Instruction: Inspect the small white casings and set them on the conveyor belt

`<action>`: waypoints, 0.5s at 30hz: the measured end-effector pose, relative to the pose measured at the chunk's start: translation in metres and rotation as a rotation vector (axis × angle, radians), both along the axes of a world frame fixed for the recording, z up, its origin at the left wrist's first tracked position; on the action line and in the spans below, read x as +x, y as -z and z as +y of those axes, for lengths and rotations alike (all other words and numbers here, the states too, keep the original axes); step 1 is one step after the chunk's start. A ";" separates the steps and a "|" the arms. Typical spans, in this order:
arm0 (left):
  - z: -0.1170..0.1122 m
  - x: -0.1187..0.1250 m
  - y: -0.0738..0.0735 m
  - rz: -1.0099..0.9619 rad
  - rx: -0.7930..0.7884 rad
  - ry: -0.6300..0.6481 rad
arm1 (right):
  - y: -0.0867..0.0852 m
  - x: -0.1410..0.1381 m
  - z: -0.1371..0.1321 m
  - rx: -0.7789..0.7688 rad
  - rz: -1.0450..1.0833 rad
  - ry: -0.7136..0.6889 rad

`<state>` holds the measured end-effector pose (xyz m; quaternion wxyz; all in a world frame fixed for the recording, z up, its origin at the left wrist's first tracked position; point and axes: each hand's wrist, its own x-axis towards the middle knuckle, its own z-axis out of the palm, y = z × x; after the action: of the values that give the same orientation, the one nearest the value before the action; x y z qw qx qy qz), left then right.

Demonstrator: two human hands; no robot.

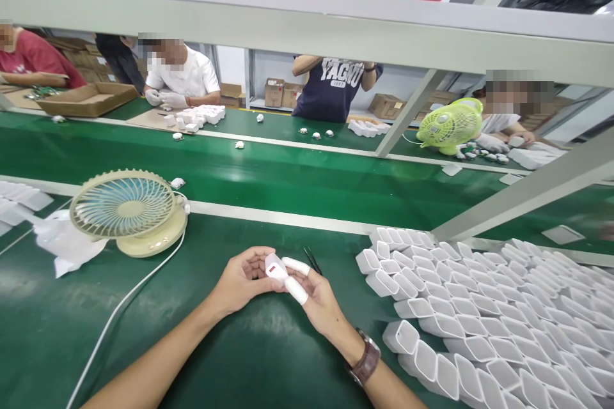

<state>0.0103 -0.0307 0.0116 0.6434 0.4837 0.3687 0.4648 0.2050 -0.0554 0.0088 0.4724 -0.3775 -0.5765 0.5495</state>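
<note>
My left hand (242, 281) lies palm up on the green bench, fingers curled around a small white plastic part with a red mark (275, 267). My right hand (314, 297) meets it from the right, thumb and forefinger in white finger cots pinching the same part. A wristwatch (365, 361) sits on my right wrist. Thin black tweezers (313, 260) lie on the bench just behind my right hand.
Many white shell housings (480, 326) lie in rows at the right. A cream desk fan (127, 211) with a white cable stands at the left, beside white bags (60, 239). Beyond runs a green conveyor (288, 172); several people work opposite, near a green fan (451, 124).
</note>
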 end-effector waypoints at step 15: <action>0.003 -0.009 -0.004 0.127 0.144 0.039 | 0.000 0.000 0.002 0.348 -0.264 0.092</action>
<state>0.0011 -0.0277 0.0154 0.5914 0.5642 0.3648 0.4459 0.2045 -0.0535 0.0090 0.4753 -0.3850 -0.7016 0.3656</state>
